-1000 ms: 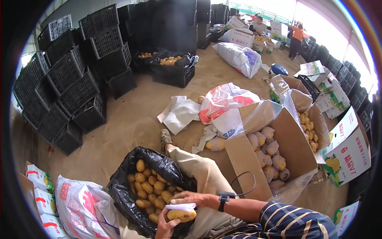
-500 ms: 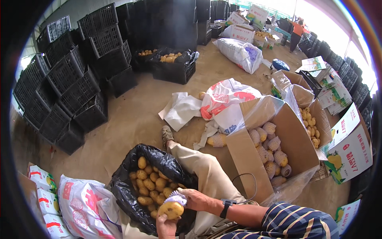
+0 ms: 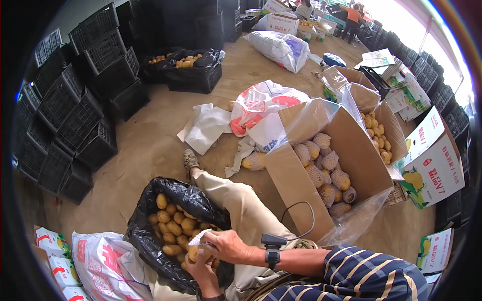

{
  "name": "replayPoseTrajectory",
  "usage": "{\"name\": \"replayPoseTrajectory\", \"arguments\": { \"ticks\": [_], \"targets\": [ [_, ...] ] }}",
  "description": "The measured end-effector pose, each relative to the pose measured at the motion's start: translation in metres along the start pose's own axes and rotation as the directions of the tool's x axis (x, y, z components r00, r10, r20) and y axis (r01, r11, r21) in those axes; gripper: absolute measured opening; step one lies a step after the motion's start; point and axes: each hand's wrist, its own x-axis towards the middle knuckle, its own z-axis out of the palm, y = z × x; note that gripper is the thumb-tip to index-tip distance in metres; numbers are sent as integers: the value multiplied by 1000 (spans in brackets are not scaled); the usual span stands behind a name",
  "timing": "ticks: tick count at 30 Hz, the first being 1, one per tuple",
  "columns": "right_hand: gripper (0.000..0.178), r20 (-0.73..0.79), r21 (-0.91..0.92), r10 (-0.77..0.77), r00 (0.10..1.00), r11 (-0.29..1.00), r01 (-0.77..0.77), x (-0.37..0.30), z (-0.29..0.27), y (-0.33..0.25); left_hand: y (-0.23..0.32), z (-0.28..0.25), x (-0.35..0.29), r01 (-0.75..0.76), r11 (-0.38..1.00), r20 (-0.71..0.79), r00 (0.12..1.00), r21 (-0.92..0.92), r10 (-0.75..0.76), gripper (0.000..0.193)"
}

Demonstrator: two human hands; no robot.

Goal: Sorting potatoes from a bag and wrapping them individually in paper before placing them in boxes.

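Observation:
Low in the head view, both hands meet over a black bag (image 3: 145,241) full of yellow fruit (image 3: 170,228). My left hand (image 3: 202,276) comes up from the bottom edge and cups one yellow fruit (image 3: 193,254) from below. My right hand (image 3: 229,246), with a black wrist device and a striped sleeve behind it, lies across the top of that fruit and pinches a white foam net sleeve (image 3: 197,237) at its upper end. To the right, an open cardboard box (image 3: 296,193) lined with clear plastic holds several fruit in net sleeves (image 3: 326,173).
My outstretched leg (image 3: 241,210) lies between bag and box. Stacked black crates (image 3: 75,125) line the left, printed sacks (image 3: 105,266) and small cartons (image 3: 50,243) sit at lower left. More boxes (image 3: 381,133), sacks (image 3: 266,108) and people (image 3: 351,17) stand farther off.
The fruit and both hands have dropped lower and closer to the bag. The right hand has slid over the fruit's top, with the white net sleeve now at its upper end.

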Motion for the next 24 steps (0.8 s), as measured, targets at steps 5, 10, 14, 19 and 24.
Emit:
{"name": "replayPoseTrajectory", "arguments": {
  "ticks": [5,10,14,19,24],
  "targets": [
    [78,90,407,540,837,747,-526,-6,-12,11,-4,56,-16,-589,293,258,674,753,692,53],
    [76,27,744,504,864,567,-353,-18,-88,40,6,121,-34,-849,43,711,468,527,525,64],
    [71,-135,875,537,833,459,-154,-33,-171,52,-5,152,-45,-927,175,842,374,331,390,63],
    [63,-807,35,137,575,982,-185,-75,-277,102,-12,113,-23,-778,381,708,621,500,338,45],
    [56,-629,-444,302,716,617,-650,-108,-327,224,-9,5,12,-339,723,195,941,602,278,39]
  ]
}}
